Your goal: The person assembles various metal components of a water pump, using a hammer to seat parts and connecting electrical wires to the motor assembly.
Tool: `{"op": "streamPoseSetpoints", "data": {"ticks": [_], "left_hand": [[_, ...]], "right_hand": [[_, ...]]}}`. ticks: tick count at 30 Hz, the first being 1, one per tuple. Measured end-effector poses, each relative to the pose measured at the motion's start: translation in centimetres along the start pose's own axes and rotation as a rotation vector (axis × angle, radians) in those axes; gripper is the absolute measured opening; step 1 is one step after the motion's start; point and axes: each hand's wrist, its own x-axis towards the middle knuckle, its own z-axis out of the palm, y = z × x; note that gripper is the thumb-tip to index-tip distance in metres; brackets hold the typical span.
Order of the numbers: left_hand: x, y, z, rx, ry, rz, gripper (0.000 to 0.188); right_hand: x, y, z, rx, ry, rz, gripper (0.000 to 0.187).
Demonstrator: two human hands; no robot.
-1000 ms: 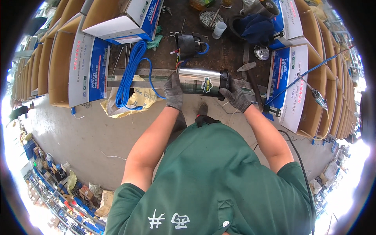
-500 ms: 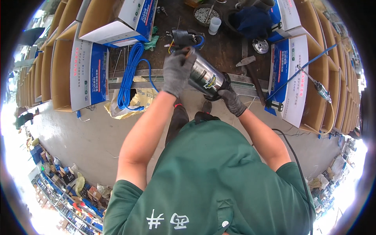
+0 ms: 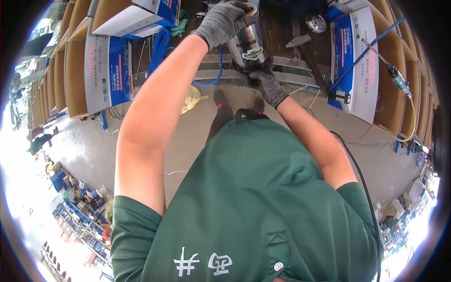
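Steel cylinder: tilted over the workbench's (image 3: 286, 28) front edge, the cylinder (image 3: 249, 44) has its black-collared end toward the person; whether it touches the bench is unclear.
Left hand: gloved, the left hand (image 3: 225, 22) is curled around the far end, by the rim.
Right hand: gloved, the right hand (image 3: 269, 87) is closed on the black collar, some fingers hidden.
Right of cylinder: hammer (image 3: 315, 70) lying near; round metal part (image 3: 316, 23) beyond.
Left of cylinder: blue cable (image 3: 159, 50), partly behind the left forearm, one loop hanging over the edge.
Flanks: open cartons (image 3: 109, 70) left, another carton (image 3: 354, 61) right, hemming the space.
Right carton's front: a power tool (image 3: 398, 81) hangs there.
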Motion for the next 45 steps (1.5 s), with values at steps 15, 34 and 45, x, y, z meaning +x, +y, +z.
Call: {"op": "streamPoseSetpoints", "data": {"ticks": [15,34,45], "left_hand": [[0.5,-0.7,-3.1,-0.663,0.321,-0.021,0.013],[-1.1,2.6,5.5,-0.702,0.448,0.115,0.02],[-6.5,5.9,6.8,-0.718,0.522,0.103,0.023]], "right_hand": [[-1.0,-1.2,-0.2,0.488,-0.069,0.058,0.048],[-1.9,3.1,2.3,0.284,-0.01,0.164,0.033],[-4.3,1.7,-2.1,-0.496,0.189,-0.022,0.031]]}}
